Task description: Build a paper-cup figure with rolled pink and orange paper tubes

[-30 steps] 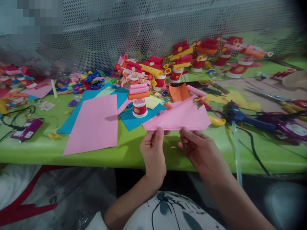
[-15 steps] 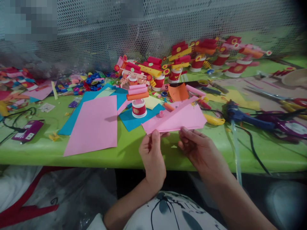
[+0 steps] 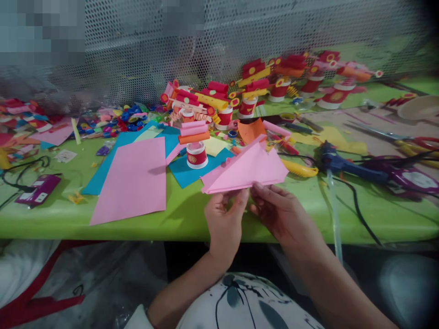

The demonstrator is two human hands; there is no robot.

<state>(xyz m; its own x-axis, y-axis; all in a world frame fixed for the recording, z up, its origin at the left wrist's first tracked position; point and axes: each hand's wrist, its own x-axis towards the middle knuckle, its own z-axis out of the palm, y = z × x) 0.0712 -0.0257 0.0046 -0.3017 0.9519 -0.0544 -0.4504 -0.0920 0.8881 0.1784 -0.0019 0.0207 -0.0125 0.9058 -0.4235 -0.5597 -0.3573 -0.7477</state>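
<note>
A folded sheet of pink paper is held up over the front of the green table, its folded edge towards me. My left hand pinches that near edge at the middle, thumb on top. Close beside it, my right hand grips the same edge with thumb and fingers; some of its fingertips are hidden beneath. Just beyond the paper's left end stands a small red and white paper cup topped with pink and orange paper rolls. A flat pink sheet lies to the left.
Several finished paper-cup models line the back by a perforated metal panel. Blue sheets lie under the cup. On the right are a blue glue gun, scissors and a yellow cutter. Cables trail over the front edge.
My left hand has slid right along the near edge, closer to my right hand. The paper's upper flap now stands up in a point where a narrow folded strip showed before.
</note>
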